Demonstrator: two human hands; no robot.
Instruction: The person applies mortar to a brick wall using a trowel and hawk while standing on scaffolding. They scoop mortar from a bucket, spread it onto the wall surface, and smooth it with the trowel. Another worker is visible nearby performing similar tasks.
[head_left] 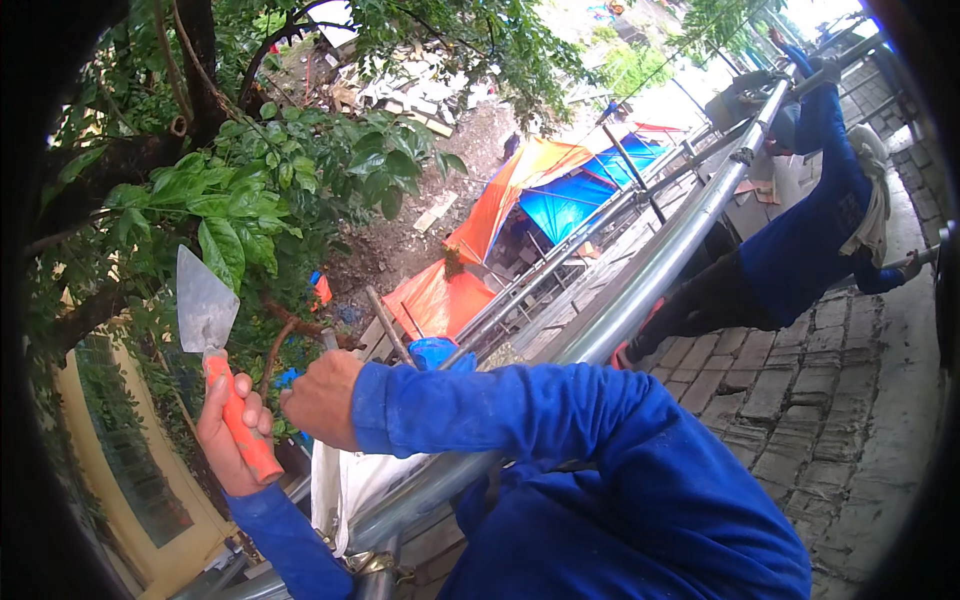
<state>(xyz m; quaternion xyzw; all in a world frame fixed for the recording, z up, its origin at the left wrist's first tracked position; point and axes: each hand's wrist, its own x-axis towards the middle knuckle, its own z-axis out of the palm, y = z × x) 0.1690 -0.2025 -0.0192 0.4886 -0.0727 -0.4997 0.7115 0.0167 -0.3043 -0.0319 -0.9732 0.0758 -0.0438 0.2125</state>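
All visible fingers (257, 411) curl in, the left hand (222, 446) round an orange-handled trowel (218, 372), the right hand (325, 398) with its hold hidden.

From twelve o'clock toward eleven, brown ground (485, 130) bears a scattered heap of pale debris (425, 90), with a pale board (436, 212) lying at eleven, nearer the middle. A silver metal pipe (640, 305) slants from two o'clock to seven; near seven, a white cloth (340, 490) hangs against it beside a brassy clamp (372, 562).
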